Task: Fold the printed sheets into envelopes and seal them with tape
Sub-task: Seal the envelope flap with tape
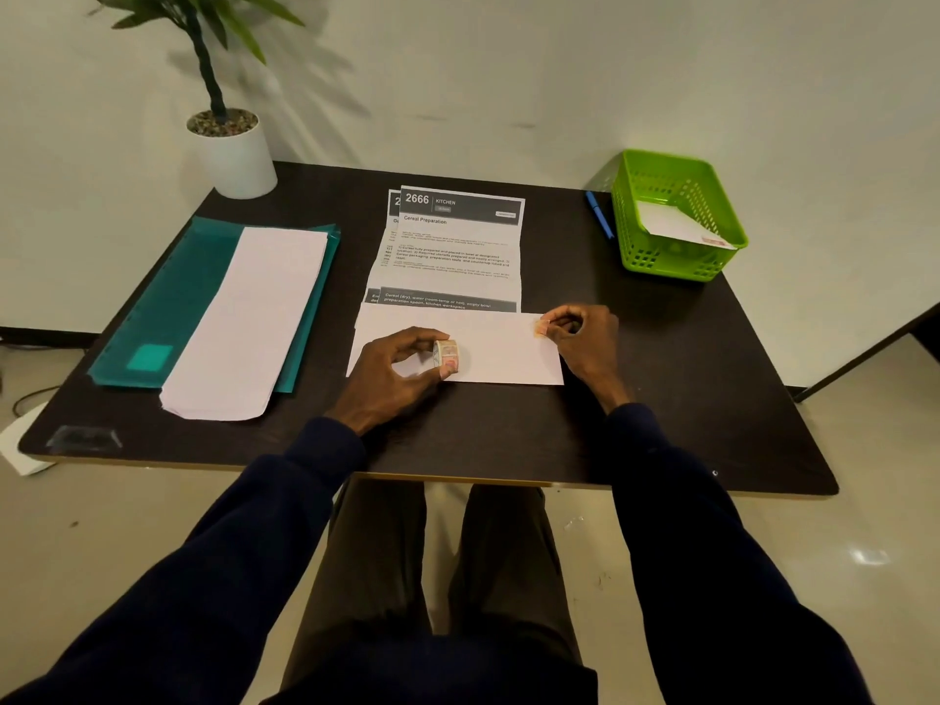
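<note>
Sealing is proceeding: left grip (391, 371) is holding the small patterned tape roll (446, 356), right grip (580, 338) is pinching a short tape strip (541, 328) at the white paper envelope (501, 356), pending press-down.

We see a dim, evenly lit room. The light is soft and comes from above and somewhat left: the plant (224, 68) throws a wide, smeared shadow rightward on the wall (610, 68). The dark tabletop (661, 399) gives almost no sheen, while the floor (814, 526) carries one small white glare patch at lower right. The sleeves (712, 577) sink to near black, without detail. The plant's leaves are blurred. The sheet (458, 246) shows a crisp headline but mushy small print, and the tape (446, 354) pattern is unreadable. The tabletop edges bow with wide-angle distortion.
</note>
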